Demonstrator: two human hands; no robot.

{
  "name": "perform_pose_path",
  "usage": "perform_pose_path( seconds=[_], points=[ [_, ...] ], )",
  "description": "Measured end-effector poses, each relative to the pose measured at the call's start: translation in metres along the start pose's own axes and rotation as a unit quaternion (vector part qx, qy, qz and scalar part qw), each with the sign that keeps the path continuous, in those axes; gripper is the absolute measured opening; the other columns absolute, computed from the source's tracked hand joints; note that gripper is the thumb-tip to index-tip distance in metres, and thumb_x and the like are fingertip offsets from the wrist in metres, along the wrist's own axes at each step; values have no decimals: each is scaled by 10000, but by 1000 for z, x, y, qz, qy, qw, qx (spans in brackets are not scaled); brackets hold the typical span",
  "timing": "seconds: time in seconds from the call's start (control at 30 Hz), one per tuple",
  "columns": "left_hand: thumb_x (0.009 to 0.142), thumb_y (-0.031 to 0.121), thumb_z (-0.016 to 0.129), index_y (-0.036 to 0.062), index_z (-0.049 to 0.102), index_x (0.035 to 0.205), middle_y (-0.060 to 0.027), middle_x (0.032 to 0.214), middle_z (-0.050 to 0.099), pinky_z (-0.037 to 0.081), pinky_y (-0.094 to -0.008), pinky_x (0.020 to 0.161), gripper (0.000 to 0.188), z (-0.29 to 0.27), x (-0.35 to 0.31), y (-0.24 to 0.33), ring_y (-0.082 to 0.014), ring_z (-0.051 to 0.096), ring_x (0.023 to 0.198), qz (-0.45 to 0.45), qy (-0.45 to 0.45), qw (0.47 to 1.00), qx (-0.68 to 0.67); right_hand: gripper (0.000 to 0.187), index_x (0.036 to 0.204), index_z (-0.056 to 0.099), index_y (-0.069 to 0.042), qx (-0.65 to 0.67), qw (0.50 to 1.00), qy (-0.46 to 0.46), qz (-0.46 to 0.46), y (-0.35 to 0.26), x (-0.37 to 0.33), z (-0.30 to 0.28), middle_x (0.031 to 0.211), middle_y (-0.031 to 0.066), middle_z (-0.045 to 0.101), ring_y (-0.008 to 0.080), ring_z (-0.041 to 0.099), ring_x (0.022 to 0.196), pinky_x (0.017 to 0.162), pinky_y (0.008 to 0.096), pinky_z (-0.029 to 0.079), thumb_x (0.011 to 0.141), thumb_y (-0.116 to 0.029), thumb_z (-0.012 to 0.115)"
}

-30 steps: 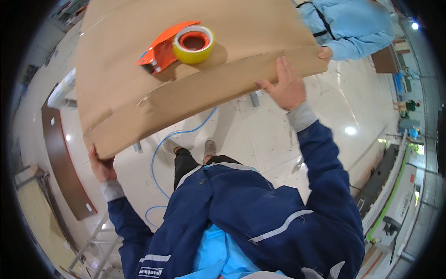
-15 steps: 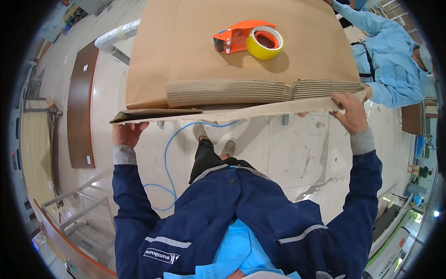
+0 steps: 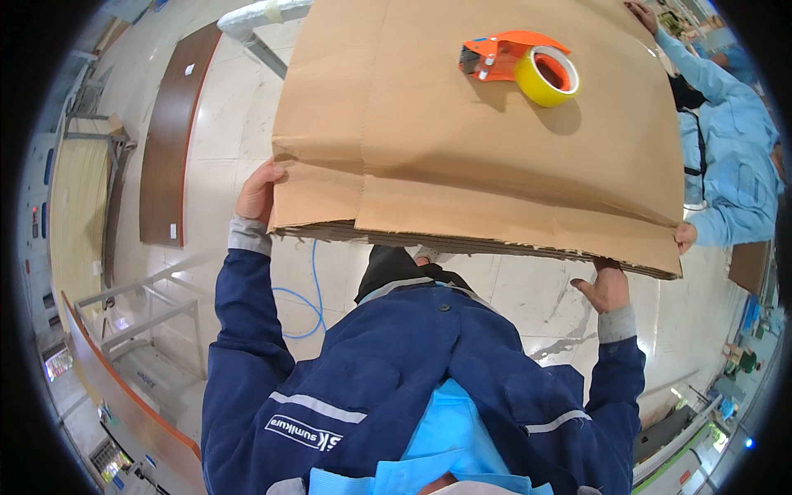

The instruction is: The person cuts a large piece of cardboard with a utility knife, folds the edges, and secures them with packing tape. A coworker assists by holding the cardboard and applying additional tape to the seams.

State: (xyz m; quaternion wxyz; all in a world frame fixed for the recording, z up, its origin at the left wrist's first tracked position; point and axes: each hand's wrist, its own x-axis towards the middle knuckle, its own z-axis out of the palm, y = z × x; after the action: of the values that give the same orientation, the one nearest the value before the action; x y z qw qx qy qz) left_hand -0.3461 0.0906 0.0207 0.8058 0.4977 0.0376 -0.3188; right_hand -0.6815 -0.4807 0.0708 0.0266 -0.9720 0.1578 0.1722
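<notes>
A large brown cardboard box (image 3: 495, 140) fills the upper middle, its near flap bent down and showing several ragged corrugated layers along the edge. My left hand (image 3: 261, 190) grips the box's left side near the front corner, thumb on top and fingers mostly hidden. At the right, my right hand (image 3: 605, 289) reaches up to the underside of the near edge; its thumb is spread away and the fingertips are hidden by the cardboard. On top of the box lies an orange tape dispenser (image 3: 503, 54) with a roll of yellow tape (image 3: 546, 76).
A co-worker in light blue (image 3: 726, 165) stands at the right, one hand (image 3: 685, 237) on the box's right front corner. A brown board (image 3: 177, 140) lies on the floor at left, near a padded metal frame (image 3: 247, 29). A blue hose (image 3: 318, 289) runs over the floor.
The near flap has folded down over the layered edge that stood exposed. My left hand moved up to the box's side; my right hand dropped below the edge, its thumb now spread.
</notes>
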Motion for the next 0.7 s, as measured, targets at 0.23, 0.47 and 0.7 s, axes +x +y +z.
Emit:
perform_pose_path(
  seconds=[0.23, 0.47, 0.7],
  points=[
    [970, 172, 725, -49, 499, 1445, -152, 1233, 686, 578, -302, 901, 570, 16, -13, -15, -183, 688, 1073, 103, 187, 969, 122, 443, 1171, 754, -24, 396, 871, -281, -82, -71, -13, 22, 1178, 158, 744, 262, 707, 1080, 950, 399, 540, 933, -397, 761],
    [915, 200, 828, -56, 533, 1327, -158, 1133, 701, 593, -317, 862, 568, 22, -24, -8, -185, 695, 1038, 40, 134, 975, 171, 376, 1209, 713, -1, 461, 869, -107, 147, -166, -30, 259, 1146, 80, 759, 221, 688, 1119, 971, 359, 525, 975, -296, 709],
    [967, 261, 788, -9, 567, 1274, -71, 1040, 693, 573, -275, 794, 465, 19, -32, -3, -134, 678, 918, 183, 190, 918, 296, 343, 1177, 707, 6, 276, 948, -98, 126, -238, -27, 252, 1129, 83, 755, 221, 697, 1096, 960, 353, 532, 972, -270, 700]
  ],
)
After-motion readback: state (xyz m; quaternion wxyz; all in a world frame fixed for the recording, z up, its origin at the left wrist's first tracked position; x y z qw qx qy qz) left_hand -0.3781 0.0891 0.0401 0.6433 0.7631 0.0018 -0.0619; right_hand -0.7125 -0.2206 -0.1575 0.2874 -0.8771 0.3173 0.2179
